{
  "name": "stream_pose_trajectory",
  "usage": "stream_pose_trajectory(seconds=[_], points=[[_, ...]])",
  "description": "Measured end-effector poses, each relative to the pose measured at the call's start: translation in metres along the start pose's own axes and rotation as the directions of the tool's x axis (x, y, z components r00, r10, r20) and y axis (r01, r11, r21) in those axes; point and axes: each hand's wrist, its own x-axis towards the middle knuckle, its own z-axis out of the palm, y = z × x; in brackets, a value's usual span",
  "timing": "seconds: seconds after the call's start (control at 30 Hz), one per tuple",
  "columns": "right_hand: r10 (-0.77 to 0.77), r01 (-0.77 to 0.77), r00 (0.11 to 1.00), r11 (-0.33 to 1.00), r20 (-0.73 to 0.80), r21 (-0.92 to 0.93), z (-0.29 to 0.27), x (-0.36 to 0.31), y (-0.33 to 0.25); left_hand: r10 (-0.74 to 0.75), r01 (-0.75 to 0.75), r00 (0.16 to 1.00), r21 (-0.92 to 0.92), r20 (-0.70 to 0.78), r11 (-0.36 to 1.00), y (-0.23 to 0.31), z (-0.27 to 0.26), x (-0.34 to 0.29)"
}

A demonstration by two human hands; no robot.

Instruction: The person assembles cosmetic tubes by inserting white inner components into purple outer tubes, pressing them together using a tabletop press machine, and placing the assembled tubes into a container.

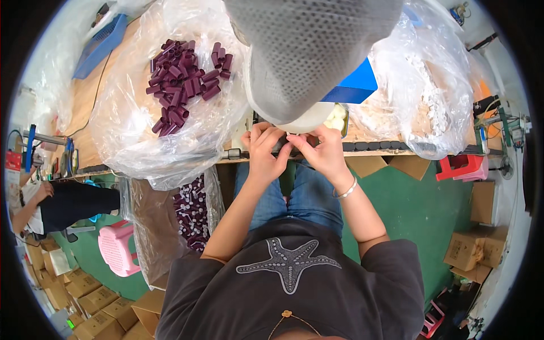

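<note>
My left hand and my right hand meet at the front edge of the workbench. Thumbs and fingertips of both are pinched together, close to a dark fixture that mostly hides behind them. A tiny white bit shows between the fingertips, too small to name. Left of my hands, a heap of dark purple tube-shaped caps lies on a clear plastic bag. To the right, small white parts lie in another clear bag. Pale yellowish pieces sit just beyond my right hand.
A large grey mesh-textured object with a white rim blocks the view above my hands. Behind it stands a blue box. Below the bench at left, a lined carton holds purple-and-white parts. A pink stool and another person are further left.
</note>
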Motion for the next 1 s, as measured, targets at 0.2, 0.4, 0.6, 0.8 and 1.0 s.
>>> stream_pose_trajectory(seconds=[0.2,0.4,0.6,0.8,1.0], points=[[-0.011,0.009,0.974,1.000,-0.227,-0.007,-0.017,-0.037,0.012,-0.021,0.017,0.991,-0.032,-0.131,0.999,0.011,-0.037,-0.017],[0.168,-0.214,0.973,0.916,0.160,0.338,0.016,-0.110,0.012,0.198,-0.435,0.624,-0.125,-0.756,0.892,0.048,-0.140,0.007],[-0.184,-0.895,0.440,-0.014,0.879,0.445,0.180,-0.106,-0.010,0.049,-0.812,0.076,-0.033,-0.996,0.583,0.158,-0.241,0.042],[-0.714,-0.779,0.467,-0.612,0.522,-0.141,0.190,-0.088,-0.048,0.066,-0.986,0.019,-0.008,-0.998,0.164,0.193,-0.274,0.028],[-0.408,-0.594,0.786,-0.706,0.465,0.385,0.108,-0.082,-0.026,0.092,-0.790,0.332,-0.224,-0.939,0.570,0.150,-0.212,0.022]])
